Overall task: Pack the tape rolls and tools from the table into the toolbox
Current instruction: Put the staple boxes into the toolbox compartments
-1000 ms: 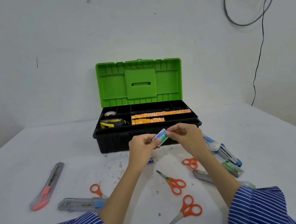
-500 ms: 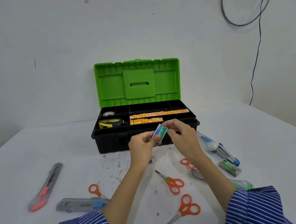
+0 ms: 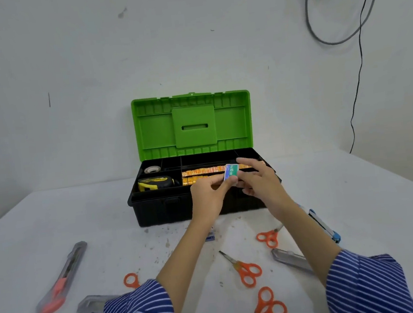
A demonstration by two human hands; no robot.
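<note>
A black toolbox (image 3: 160, 209) with its green lid (image 3: 193, 124) raised stands at the table's middle. Its tray holds a tape roll (image 3: 152, 169), a yellow tape measure (image 3: 155, 183) and rows of small orange boxes (image 3: 202, 171). My left hand (image 3: 210, 194) pinches a small blue-green box (image 3: 231, 172) above the tray's front edge. My right hand (image 3: 257, 181) is beside the box with fingers spread, its fingertips close to the box; whether they touch it I cannot tell.
On the white table (image 3: 25, 241) lie several orange scissors (image 3: 246, 269), a pink-tipped utility knife (image 3: 62, 278), grey cutters (image 3: 288, 258) and a blue stapler (image 3: 323, 227). A small blue item (image 3: 210, 237) lies under my left wrist. Cables (image 3: 354, 72) hang on the wall at right.
Both hands have risen and moved forward with the small box, from in front of the toolbox to over its tray. My right hand's fingers have loosened from the box.
</note>
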